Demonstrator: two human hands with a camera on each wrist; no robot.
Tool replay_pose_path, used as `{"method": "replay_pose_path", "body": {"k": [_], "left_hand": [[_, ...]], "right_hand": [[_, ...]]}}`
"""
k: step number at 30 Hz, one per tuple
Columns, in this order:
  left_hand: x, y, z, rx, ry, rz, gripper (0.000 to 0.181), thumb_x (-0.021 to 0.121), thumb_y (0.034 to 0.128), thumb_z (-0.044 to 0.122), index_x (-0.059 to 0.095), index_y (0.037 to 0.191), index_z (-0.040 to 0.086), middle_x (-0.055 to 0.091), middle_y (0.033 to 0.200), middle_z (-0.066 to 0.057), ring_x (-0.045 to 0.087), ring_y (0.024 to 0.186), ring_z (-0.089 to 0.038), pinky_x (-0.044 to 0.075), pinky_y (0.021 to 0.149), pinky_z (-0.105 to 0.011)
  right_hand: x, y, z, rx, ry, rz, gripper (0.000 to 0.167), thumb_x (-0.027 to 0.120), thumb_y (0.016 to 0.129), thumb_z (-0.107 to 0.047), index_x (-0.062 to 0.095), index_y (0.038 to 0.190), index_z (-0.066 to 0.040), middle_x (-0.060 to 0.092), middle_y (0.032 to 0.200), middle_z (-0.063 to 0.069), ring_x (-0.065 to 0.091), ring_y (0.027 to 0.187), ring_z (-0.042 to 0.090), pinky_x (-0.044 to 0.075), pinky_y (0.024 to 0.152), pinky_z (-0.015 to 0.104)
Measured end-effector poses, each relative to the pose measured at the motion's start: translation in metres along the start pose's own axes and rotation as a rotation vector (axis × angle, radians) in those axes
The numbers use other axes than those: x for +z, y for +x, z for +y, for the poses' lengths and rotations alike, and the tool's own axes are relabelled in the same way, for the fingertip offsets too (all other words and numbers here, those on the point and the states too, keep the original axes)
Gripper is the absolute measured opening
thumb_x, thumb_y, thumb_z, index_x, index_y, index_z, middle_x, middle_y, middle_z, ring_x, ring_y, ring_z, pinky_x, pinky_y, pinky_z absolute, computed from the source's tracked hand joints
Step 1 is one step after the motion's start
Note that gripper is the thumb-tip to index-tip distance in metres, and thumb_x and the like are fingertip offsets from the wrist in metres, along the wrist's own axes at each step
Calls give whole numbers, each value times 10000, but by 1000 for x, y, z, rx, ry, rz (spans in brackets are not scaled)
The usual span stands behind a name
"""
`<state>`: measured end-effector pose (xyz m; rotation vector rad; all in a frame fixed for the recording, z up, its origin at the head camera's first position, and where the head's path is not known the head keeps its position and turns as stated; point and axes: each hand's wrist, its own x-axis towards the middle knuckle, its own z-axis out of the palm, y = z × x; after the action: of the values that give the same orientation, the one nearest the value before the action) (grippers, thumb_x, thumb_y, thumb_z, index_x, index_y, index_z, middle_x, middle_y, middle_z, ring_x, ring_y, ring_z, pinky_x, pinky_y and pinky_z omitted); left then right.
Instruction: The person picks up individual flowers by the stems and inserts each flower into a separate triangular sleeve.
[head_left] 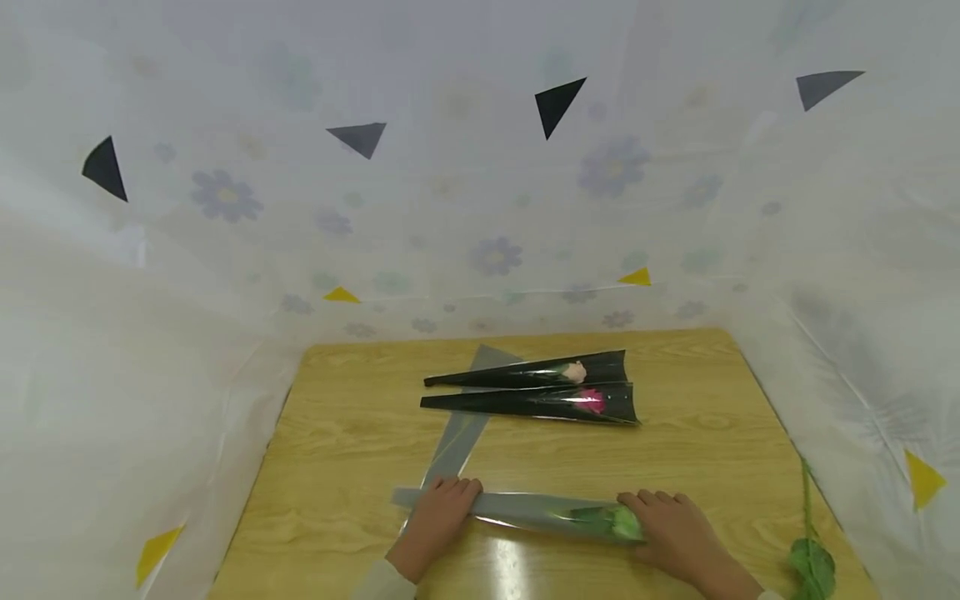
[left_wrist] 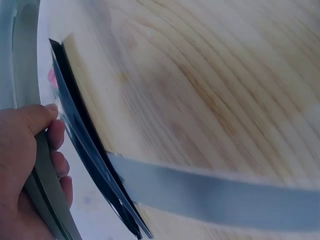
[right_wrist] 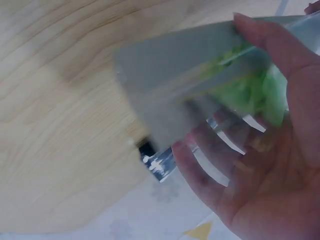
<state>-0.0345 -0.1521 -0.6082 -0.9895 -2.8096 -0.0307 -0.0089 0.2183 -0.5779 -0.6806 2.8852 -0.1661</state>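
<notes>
Head view: soft, even light, a bit dim. White patch of glare is thrown on near part of table (head_left: 675,454). Bright streaks are seen on black wraps (head_left: 517,403) and grey wrap (head_left: 525,507). Soft dark patches are cast on right side of white sheet (head_left: 885,250). Left wrist view: wood is washed pale, cool blue tint is given to colours, black wraps are bent into curve. Right wrist view: hazy, edge of grey wrap is smeared by blur, wood lines look faint.
</notes>
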Motion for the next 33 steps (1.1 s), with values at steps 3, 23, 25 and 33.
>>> {"method": "replay_pose_path", "body": {"k": [3,23,25,33], "left_hand": [[-2,-6,-6,-19,-9,-20,202,666,829,239,512,951,191,599,880,70,554,822,-130,412,727,-319],[3,6,26,22,-87,-9,437,698,748,396,510,1095,209,534,953,97,496,855,-91,383,714,-279],[1,5,22,-22,-112,-17,450,725,738,381,507,1087,199,535,956,90,491,862,-99,387,719,-291],[-11,0,8,-41,-169,-44,485,736,745,410,499,1110,195,555,1020,86,508,915,-100,403,747,-311]], "right_hand": [[-1,-6,9,-2,32,15,591,804,635,-398,602,1136,-159,615,965,-34,601,841,195,473,670,426],[5,2,-19,246,925,28,475,508,937,-409,518,1276,-76,589,1130,46,557,930,118,476,730,272],[6,-3,-16,367,910,159,430,454,965,-394,538,1233,-69,600,1107,57,572,916,111,482,731,260],[10,-19,3,209,1407,-16,385,494,965,-168,502,1238,104,581,1185,203,597,1031,116,469,863,292]]}}
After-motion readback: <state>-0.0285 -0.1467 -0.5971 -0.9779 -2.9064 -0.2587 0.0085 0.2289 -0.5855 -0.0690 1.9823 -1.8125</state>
